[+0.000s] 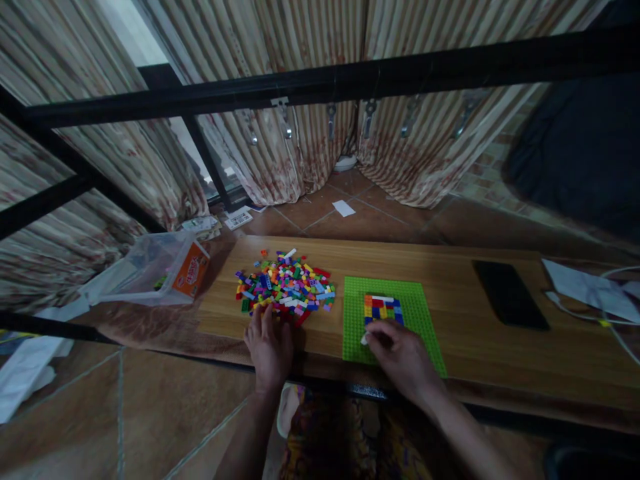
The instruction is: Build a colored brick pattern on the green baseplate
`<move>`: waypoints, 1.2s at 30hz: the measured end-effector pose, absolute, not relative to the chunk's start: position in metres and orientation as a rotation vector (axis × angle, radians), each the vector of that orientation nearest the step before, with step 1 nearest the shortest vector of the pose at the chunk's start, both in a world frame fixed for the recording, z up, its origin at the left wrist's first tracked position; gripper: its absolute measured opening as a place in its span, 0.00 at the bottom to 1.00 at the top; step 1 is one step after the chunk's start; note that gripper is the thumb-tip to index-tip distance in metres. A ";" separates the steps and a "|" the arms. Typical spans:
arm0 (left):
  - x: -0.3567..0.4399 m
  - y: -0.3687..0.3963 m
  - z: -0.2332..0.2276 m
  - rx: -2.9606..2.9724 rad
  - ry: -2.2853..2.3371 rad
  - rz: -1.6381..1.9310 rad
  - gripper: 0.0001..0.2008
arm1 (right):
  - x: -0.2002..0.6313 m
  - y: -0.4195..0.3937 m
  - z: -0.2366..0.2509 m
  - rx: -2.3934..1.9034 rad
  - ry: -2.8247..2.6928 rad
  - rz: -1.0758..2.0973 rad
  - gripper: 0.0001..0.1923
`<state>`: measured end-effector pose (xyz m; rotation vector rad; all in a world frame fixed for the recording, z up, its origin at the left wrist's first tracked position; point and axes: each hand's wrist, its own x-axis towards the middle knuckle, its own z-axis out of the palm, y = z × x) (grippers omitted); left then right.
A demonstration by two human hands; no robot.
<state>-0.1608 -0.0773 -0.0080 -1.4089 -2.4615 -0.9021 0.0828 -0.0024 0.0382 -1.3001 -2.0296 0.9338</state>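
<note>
A low wooden board (450, 280) is laid on a tiled floor before striped curtains (300, 133). The left hand (269, 347) is rested flat, fingers released, at the near edge of the loose brick pile (286, 288). A small white brick (365, 339) is pinched in the right hand (400, 357) over the green baseplate (420, 313), just below the coloured brick patch (383, 309). The brick is best squared to the studs before being pressed.

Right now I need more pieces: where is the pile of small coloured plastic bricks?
The pile of small coloured plastic bricks lies on the wooden board, left of the green baseplate, just beyond the left hand.
</note>
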 end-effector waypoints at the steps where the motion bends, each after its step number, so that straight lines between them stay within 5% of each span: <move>1: -0.157 -0.078 -0.008 -1.451 -2.429 -0.918 0.22 | 0.071 -0.005 0.039 -1.252 -2.118 0.884 0.09; 8: -0.140 -0.080 -0.003 -1.676 -2.283 -0.897 0.14 | 0.007 -0.009 0.024 -1.087 -2.508 0.531 0.10; 36: -0.143 -0.072 -0.020 -1.708 -2.183 -0.998 0.13 | 0.062 -0.004 0.021 -1.370 -1.958 0.682 0.11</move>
